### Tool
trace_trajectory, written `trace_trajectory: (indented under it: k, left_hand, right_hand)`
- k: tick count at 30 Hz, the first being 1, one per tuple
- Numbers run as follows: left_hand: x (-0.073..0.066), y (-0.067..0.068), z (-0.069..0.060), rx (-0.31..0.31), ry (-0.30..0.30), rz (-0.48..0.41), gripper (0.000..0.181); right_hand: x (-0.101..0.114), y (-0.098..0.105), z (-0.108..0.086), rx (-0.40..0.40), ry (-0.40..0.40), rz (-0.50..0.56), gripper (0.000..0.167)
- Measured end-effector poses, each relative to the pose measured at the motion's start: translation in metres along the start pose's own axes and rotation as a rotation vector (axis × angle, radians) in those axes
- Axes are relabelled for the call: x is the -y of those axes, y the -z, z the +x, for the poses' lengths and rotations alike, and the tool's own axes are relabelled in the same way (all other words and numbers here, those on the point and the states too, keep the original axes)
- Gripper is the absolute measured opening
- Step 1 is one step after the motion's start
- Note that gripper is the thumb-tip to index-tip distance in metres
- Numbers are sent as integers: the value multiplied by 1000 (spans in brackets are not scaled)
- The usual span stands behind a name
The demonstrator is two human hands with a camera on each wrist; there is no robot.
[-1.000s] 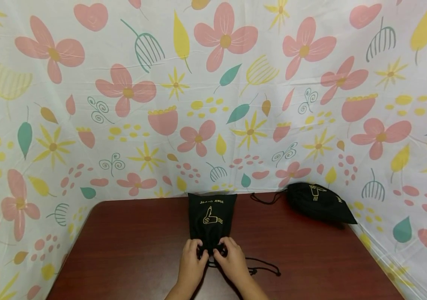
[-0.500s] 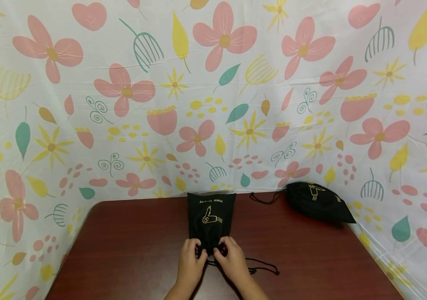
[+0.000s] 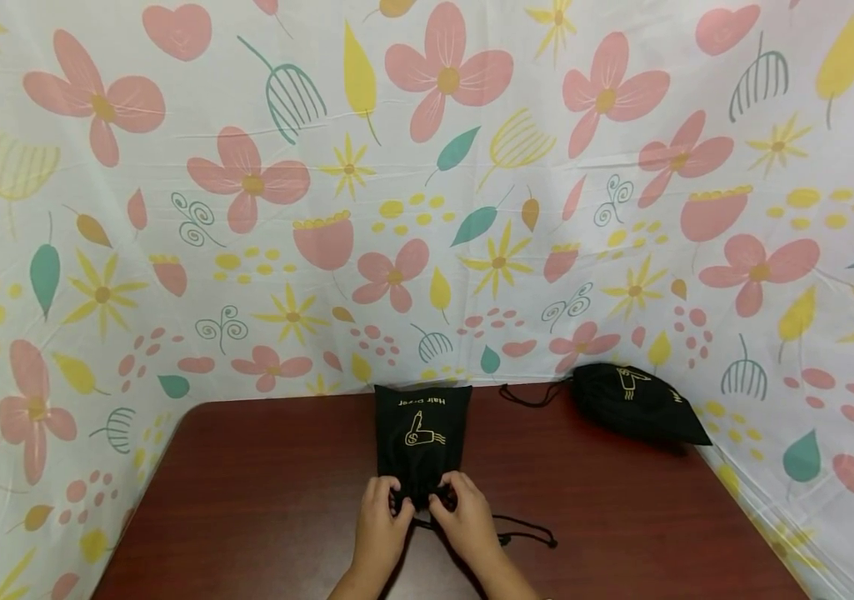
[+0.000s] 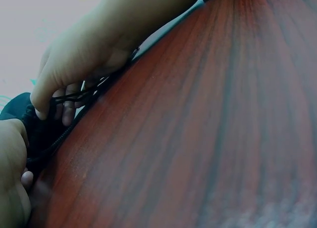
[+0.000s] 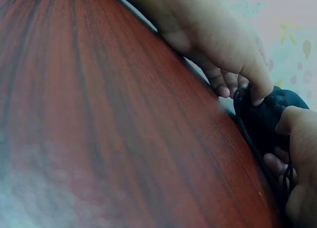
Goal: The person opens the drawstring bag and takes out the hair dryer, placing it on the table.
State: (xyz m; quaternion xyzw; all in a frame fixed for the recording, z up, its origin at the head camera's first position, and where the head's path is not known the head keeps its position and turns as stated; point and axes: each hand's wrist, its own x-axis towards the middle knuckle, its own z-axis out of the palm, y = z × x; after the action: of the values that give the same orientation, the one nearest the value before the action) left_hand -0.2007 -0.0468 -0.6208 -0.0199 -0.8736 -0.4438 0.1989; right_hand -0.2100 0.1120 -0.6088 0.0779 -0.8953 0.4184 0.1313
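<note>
A black drawstring bag (image 3: 422, 446) with yellow "Hair Dryer" lettering and a hair dryer drawing lies on the table, its gathered mouth toward me. My left hand (image 3: 382, 521) pinches the left side of that mouth between thumb and fingers. On the other side, my right hand (image 3: 466, 518) pinches the fabric the same way, thumbs close together. Black cord (image 3: 531, 528) trails out to the right of the right hand. Both wrist views show the thumbs pressed on the dark cloth (image 4: 37, 126); what the bag contains is hidden.
A second black drawstring bag (image 3: 636, 406), bulging, lies at the table's back right corner, its cord (image 3: 531, 403) stretched to the left. The reddish-brown table (image 3: 262, 492) meets a white floral curtain (image 3: 427, 208) at the back and sides.
Both hands keep their pinch on the bag's mouth, with only slight finger movement. The loose cord by the right hand has shifted a little.
</note>
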Motion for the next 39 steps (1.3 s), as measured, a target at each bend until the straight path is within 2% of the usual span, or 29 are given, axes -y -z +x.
trace_trajectory:
  k: [14, 22, 31, 39]
  left_hand:
    - [1, -3, 1, -100, -60, 1, 29]
    - [-2, -1, -1, -93, -41, -29, 28]
    - [-4, 2, 1, -37, 41, -47, 24]
    - [-3, 1, 1, -50, 46, -36, 24]
  right_hand:
    - [-1, 1, 0, 5, -7, 28, 17]
    - [-2, 1, 0, -7, -5, 47, 17]
    - [-2, 2, 2, -11, -17, 46, 16]
    - [-3, 3, 2, -20, -23, 53, 17]
